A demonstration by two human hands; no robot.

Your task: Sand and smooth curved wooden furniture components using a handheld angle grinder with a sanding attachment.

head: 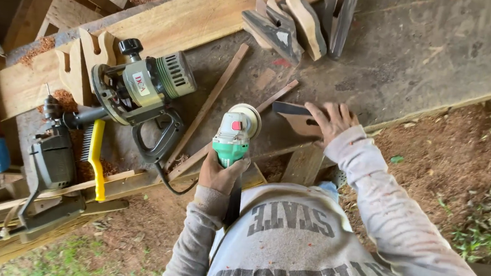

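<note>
Head view: you stand at a rough wooden bench [427, 53], looking down over your grey sweatshirt at both hands.
Left hand: your left hand [219, 174] has its grip clenched around the body of a green angle grinder [234, 134], whose disc end points away from you, over the bench.
Right hand: your right hand [331, 120] lies flat with fingers spread, its grip released, pressing down on a cut wooden blank [293, 119].
Blank: it lies on the bench near the front edge, just right of the grinder's disc, and its dark pointed end sticks out to the left from under your fingers.
Strips: thin wooden strips [210, 103] lie at a slant on the bench, passing beside and beneath the grinder.
Stack: a pile of similar shaped blanks [295, 22] leans together at the far side of the bench, well apart from your hands.
Left of the grinder: a grey-green router [141, 86] rests on its side with its black handle toward you. Beyond it lie a yellow-handled wire brush [97, 158] and a dark electric drill [51, 152].
Beam: a pale timber beam [197, 11] runs diagonally behind the tools.
Ground: reddish sawdust [442, 165] and patches of grass show beside the bench.
</note>
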